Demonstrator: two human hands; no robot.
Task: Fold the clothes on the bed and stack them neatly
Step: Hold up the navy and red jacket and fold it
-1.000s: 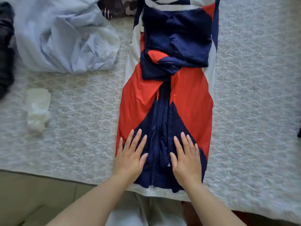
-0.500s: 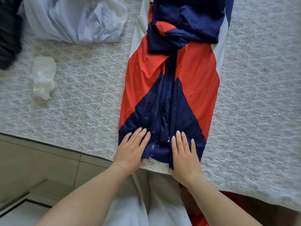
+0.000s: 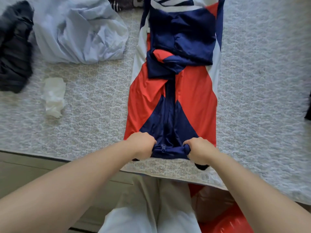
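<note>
Both the left hand (image 3: pixel 143 143) and right hand (image 3: pixel 198 148) curl tight round the bunched hem of the red-and-navy jacket (image 3: pixel 171 105), laid lengthwise mid-frame on the bed (image 3: pixel 260 98) (sleeves already tucked in), likely to fold it upward.

red, navy and white jacket (image 3: pixel 171 105) lies lengthwise down the frame's centre on the bed, sleeves folded in, bottom hem bunched up.
</note>
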